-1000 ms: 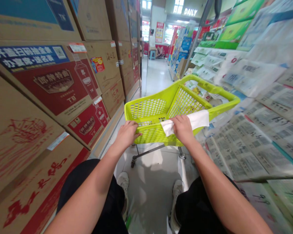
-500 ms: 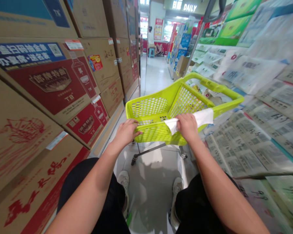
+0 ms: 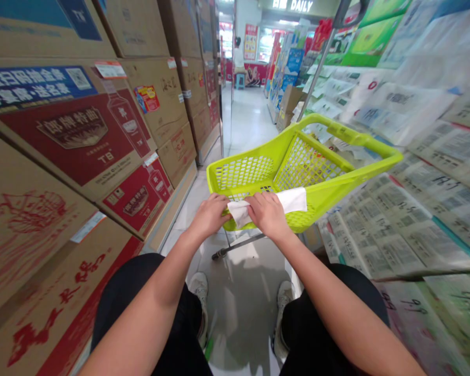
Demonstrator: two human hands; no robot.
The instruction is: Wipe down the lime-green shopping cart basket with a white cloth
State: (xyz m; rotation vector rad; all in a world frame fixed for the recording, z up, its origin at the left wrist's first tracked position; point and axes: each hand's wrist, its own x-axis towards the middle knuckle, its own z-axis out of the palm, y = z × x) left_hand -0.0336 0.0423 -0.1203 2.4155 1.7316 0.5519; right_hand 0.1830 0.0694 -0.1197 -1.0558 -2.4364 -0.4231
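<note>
A lime-green plastic shopping cart (image 3: 329,201) stands before me, its perforated basket turned at an angle. My left hand (image 3: 212,213) is closed over the near rim at its left corner. Just to the right, my right hand (image 3: 268,213) presses a white cloth (image 3: 293,200) against the same rim, fingers curled over the top. The cloth drapes over the edge on both sides of that hand, and its left end reaches close to my left fingers. Part of the cloth lies hidden under my right hand.
Stacked cardboard cartons (image 3: 74,130) line the left side. Packs of tissue paper (image 3: 407,224) are piled on the right. A metal pole (image 3: 317,73) rises behind the cart. Tiled floor (image 3: 250,109) runs down the aisle toward a person (image 3: 238,55) by a blue stool (image 3: 240,80).
My right hand and the white cloth have slid left along the rim, close to my left hand. The cart has shifted slightly to the right in view. My left hand still grips the corner.
</note>
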